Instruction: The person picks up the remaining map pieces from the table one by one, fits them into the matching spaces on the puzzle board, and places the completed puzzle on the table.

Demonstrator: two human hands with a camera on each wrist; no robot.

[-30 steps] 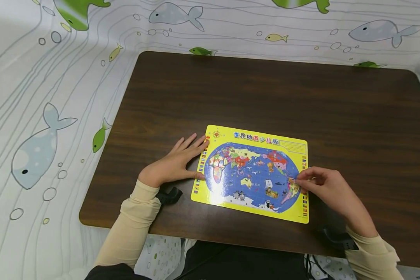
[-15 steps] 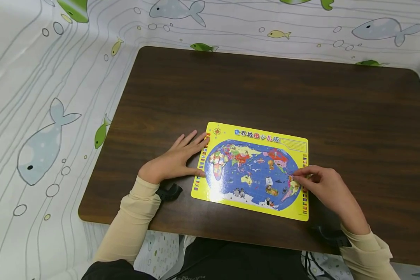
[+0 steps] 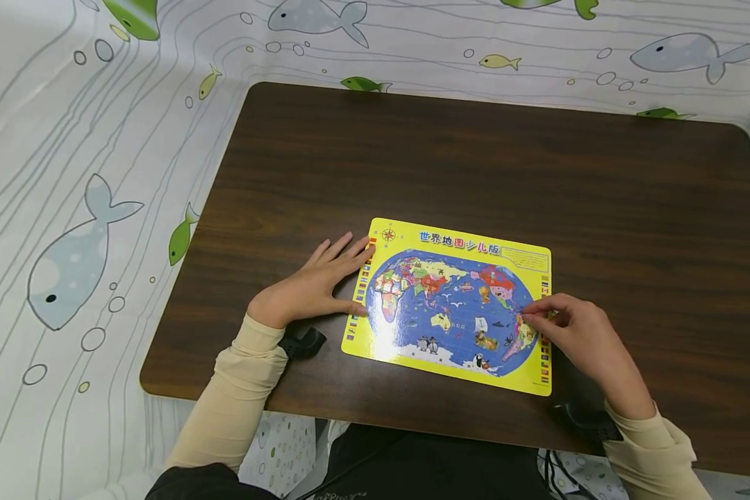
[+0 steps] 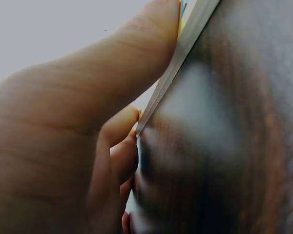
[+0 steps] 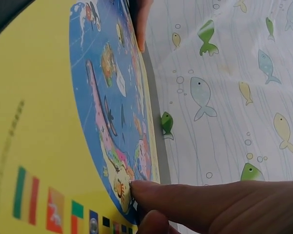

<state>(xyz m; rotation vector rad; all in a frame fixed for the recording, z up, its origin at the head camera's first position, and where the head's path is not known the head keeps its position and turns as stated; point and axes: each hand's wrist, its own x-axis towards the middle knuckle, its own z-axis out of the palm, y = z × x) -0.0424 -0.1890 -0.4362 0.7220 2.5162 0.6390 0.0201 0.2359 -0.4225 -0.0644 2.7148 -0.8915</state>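
Note:
A yellow-bordered world map puzzle board (image 3: 533,380) lies on the table, tilted slightly in the head view. My left hand (image 3: 309,292) rests along its left edge, fingers spread, with thumb and fingertips on the border. In the left wrist view, the left thumb (image 4: 136,48) presses against the board beside its pale side edge (image 4: 173,68). My right hand (image 3: 578,337) pinches with thumb and forefinger at the top of the South America puzzle piece (image 3: 517,342). The right wrist view has the right thumb (image 5: 156,192) at that coloured piece; the fingertips hide part of it.
The dark wooden table (image 3: 475,167) extends beyond the board. A white fish-patterned cloth (image 3: 412,42) rises behind it and on the left. Black straps sit at both wrists, and the table's front edge runs close to the person's lap.
My right fingertips have shifted slightly left, further in over the map, still pinched. The left hand keeps its place on the board's edge. The head view has tilted a little.

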